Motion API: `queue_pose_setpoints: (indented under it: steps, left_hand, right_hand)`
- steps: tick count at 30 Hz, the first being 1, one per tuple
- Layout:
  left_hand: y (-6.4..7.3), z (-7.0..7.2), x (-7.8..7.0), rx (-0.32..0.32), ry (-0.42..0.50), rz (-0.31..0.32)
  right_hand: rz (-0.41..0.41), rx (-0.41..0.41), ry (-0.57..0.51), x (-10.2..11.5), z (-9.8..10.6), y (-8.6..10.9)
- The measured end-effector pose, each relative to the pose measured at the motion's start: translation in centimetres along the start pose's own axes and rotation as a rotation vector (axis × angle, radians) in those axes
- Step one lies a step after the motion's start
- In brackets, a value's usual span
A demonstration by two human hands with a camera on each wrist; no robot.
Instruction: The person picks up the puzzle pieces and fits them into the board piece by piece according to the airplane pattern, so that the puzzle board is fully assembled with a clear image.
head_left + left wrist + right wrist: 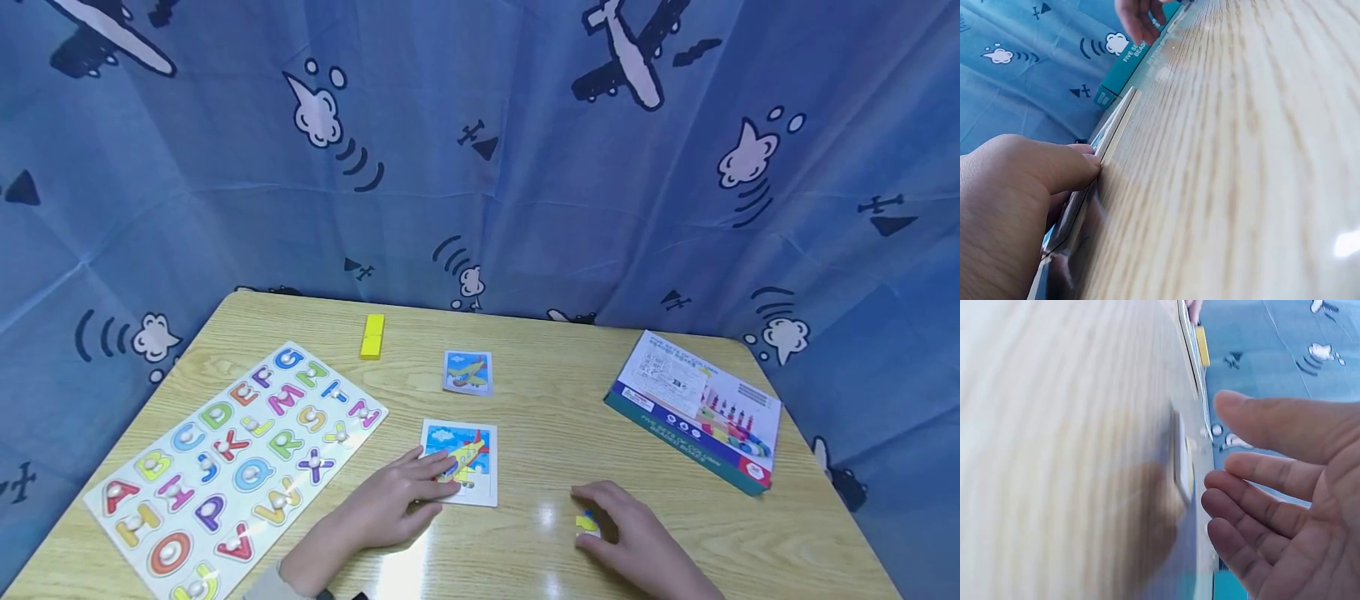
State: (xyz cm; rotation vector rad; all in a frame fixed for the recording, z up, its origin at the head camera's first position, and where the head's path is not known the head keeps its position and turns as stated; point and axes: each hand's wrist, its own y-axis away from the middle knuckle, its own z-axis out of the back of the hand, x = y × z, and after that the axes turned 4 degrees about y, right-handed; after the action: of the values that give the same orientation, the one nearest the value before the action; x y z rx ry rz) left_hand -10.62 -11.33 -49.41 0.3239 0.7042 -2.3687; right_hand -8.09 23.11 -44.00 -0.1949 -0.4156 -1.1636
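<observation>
An airplane jigsaw puzzle [480, 446] in a white frame lies on the table, with a bare white patch at its lower right. My left hand [393, 502] rests on its left side, the fingers stretched over the picture. In the left wrist view, fingertips [1088, 164] lie right at the board's edge. To the right, a small yellow, blue and white puzzle piece [587, 524] lies on the table. My right hand [633, 537] stands around it, thumb and fingers spread. The right wrist view has that piece [1182, 462] flat on the wood, apart from the fingers.
Behind the puzzle lies a small airplane picture card [468, 372]. A yellow block [372, 337] is near the back edge. An alphabet peg board [247, 450] covers the left side, and a bead toy box [693, 408] sits at the right. A blue curtain [480, 167] hangs behind the table.
</observation>
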Motion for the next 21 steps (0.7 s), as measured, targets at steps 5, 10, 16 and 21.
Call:
queue_pose_setpoints:
  steps: [5, 10, 16, 21]
  left_hand:
    - [0.0, 0.0, 0.0, 0.002, 0.0, 0.003]
    - [0.0, -0.1, 0.1, 0.0, 0.004, 0.004]
    - [0.1, -0.2, 0.2, 0.007, 0.008, 0.01]
    - [0.1, -0.2, 0.2, 0.008, 0.004, 0.011]
  right_hand:
    - [-0.085, 0.007, -0.007, -1.3, 0.0, 0.6]
    - [-0.09, 0.014, -0.028, -1.9, -0.2, 0.6]
    - [-0.079, -0.004, -0.036, -1.7, -0.5, 0.5]
    - [-0.085, -0.027, -0.03, -1.8, -0.8, 0.5]
